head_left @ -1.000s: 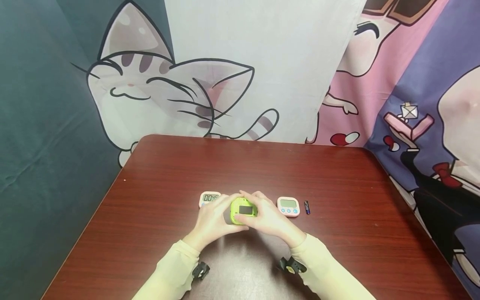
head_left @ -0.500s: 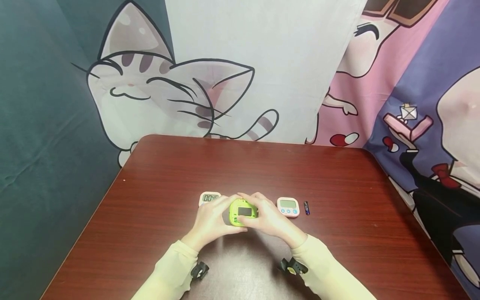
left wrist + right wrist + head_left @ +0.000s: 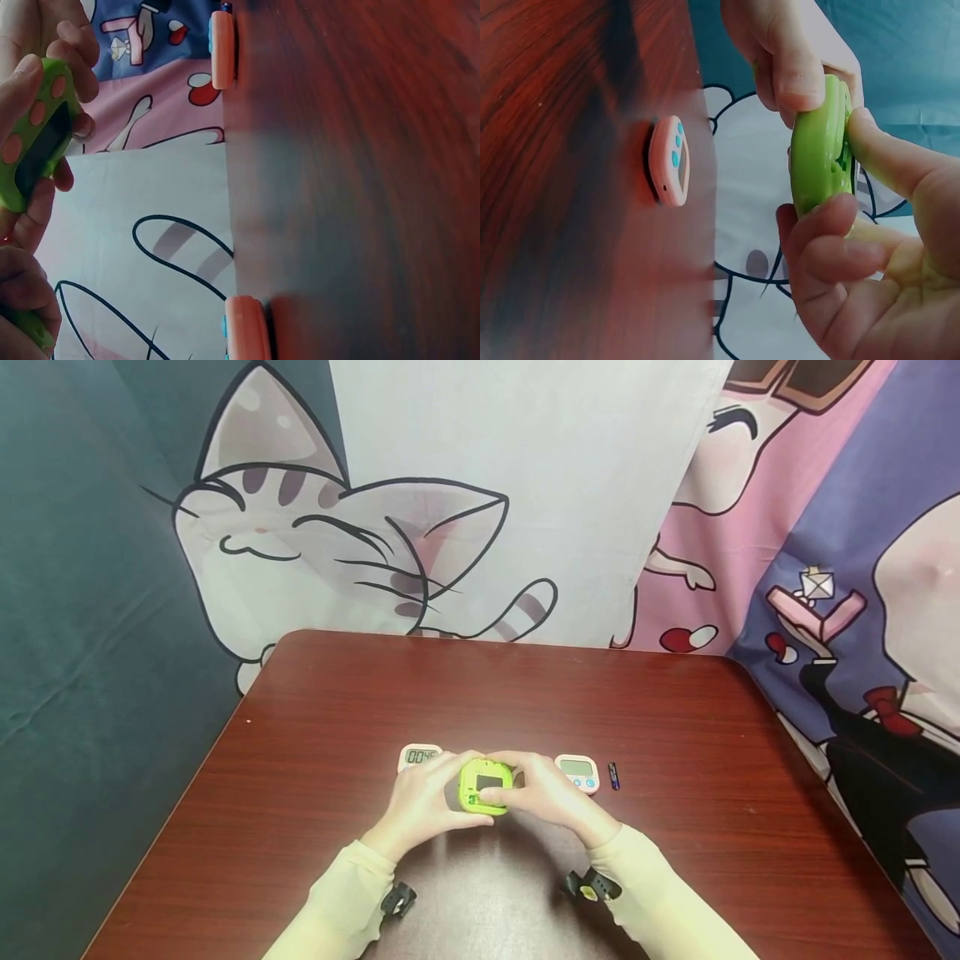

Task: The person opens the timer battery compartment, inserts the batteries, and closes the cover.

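Both hands hold a green digital timer (image 3: 469,779) up in front of the body, its back with a dark rectangle toward the head camera. My left hand (image 3: 420,797) grips its left side, thumb below and fingers over the top. My right hand (image 3: 543,789) holds the right side, with the thumb lying across the back. In the right wrist view that thumb (image 3: 889,154) presses at an uneven recess in the timer's back. The left wrist view shows the timer's front, with orange buttons (image 3: 36,112) and a dark screen. A green edge (image 3: 26,326) shows beneath the lower fingers there.
On the brown table (image 3: 337,710) lies a pale pink timer (image 3: 415,753) showing digits, partly behind the left hand. Another pink timer (image 3: 577,768) with a blank screen lies to the right, a small dark battery (image 3: 613,776) beside it. Printed cloth (image 3: 600,485) hangs behind.
The green timer has tilted so its back shows more fully. My right hand has shifted slightly rightward, its thumb sliding over the back and now overlapping the right pink timer. My left hand barely moves.
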### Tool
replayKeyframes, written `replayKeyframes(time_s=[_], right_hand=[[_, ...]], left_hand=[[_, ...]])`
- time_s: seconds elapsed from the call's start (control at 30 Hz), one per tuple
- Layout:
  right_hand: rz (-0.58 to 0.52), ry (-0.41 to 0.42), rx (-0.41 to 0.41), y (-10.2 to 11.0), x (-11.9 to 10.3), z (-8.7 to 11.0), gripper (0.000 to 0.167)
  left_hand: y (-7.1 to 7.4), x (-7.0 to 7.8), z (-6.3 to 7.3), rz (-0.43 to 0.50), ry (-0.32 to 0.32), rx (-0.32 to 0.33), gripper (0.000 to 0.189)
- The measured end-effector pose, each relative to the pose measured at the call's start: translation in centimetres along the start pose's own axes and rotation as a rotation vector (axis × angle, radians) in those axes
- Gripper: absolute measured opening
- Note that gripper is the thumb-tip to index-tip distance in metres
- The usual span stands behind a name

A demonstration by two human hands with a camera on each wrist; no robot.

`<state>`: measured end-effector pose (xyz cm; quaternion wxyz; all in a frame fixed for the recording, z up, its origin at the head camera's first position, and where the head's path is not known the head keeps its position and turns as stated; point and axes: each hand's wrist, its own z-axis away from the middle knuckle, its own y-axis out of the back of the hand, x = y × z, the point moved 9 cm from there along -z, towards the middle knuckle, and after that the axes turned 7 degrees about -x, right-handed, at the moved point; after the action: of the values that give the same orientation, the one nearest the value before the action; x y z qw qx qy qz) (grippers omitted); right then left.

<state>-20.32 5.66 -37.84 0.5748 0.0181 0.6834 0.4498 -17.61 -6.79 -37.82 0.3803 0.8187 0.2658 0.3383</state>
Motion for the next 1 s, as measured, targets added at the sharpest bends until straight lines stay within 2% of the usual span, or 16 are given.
replayKeyframes(time_s=[0.3, 0.47, 0.57, 0.67, 0.77, 0.9, 1.0], right_hand=[[-0.099, -0.036, -0.045, -0.6, 1.1, -0.2, 0.041], [-0.160, -0.072, -0.049, -0.8, 1.6, -0.3, 0.036], [-0.171, -0.095, -0.014, -0.5, 1.9, -0.3, 0.035], [-0.167, -0.102, 0.016, -0.1, 2.1, -0.3, 0.036], [-0.156, -0.098, 0.028, 0.0, 2.1, -0.4, 0.036], [-0.150, -0.088, 0.037, 0.0, 2.2, -0.5, 0.038], [-0.137, -0.086, 0.044, 0.0, 2.3, -0.5, 0.038]], left_hand=[[-0.9, -0.5, 0.1, 0.076, 0.023, -0.095, 0.090], [-1.4, -1.3, 0.3, 0.226, 0.107, -0.160, 0.103], [-1.5, -1.5, 0.5, 0.349, 0.141, -0.195, 0.092], [-1.5, -1.6, 0.5, 0.415, 0.165, -0.213, 0.079], [-1.6, -1.7, 0.5, 0.398, 0.198, -0.234, 0.070], [-2.3, -1.8, 0.7, 0.339, 0.234, -0.317, 0.057], [-2.8, -2.0, 1.0, 0.373, 0.275, -0.361, 0.056]])
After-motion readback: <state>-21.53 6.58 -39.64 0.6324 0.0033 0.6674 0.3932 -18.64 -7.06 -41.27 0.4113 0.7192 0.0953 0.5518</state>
